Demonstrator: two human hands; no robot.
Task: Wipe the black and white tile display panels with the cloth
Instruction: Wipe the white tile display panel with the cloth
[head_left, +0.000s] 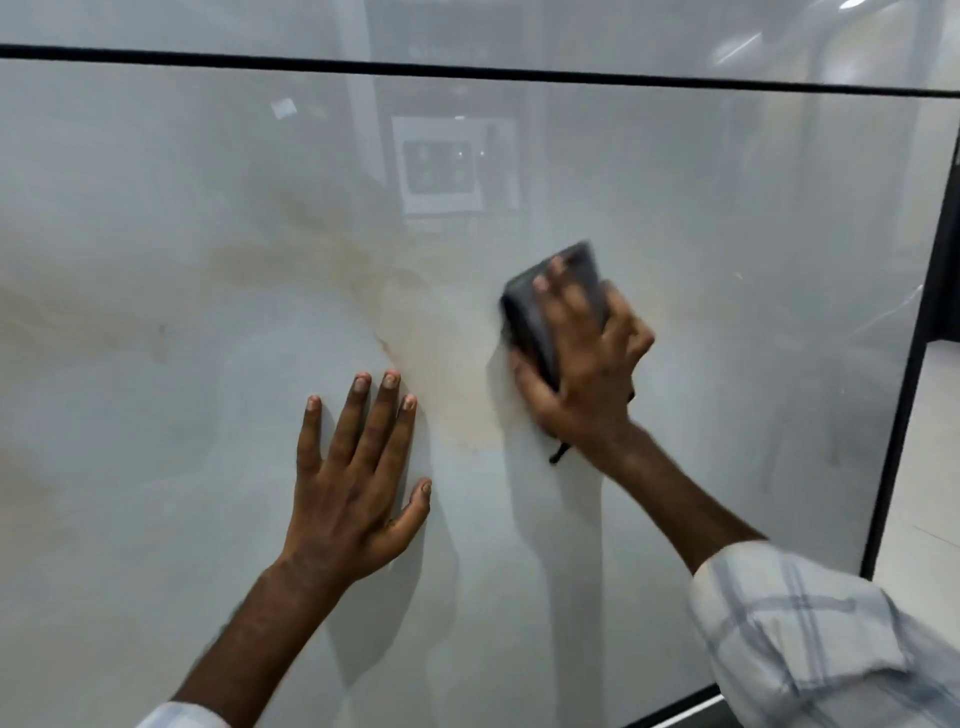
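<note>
The cloth (524, 322) is blurred and largely covered by the right hand (587, 364), itself blurred. The white panel (156, 260) is cut off at the left and bottom edges. The reflections (441, 166) at upper centre are indistinct.

This looks like a tile showroom. A large glossy white marble-look tile panel (208, 312) with faint beige veining stands upright in a thin black frame (906, 415), and a second pale panel (208, 23) sits above a black dividing strip (467, 70). The polished face mirrors ceiling lights (737, 47) and a framed display (452, 166). A pale shiny floor (932, 467) shows at the right.
</note>
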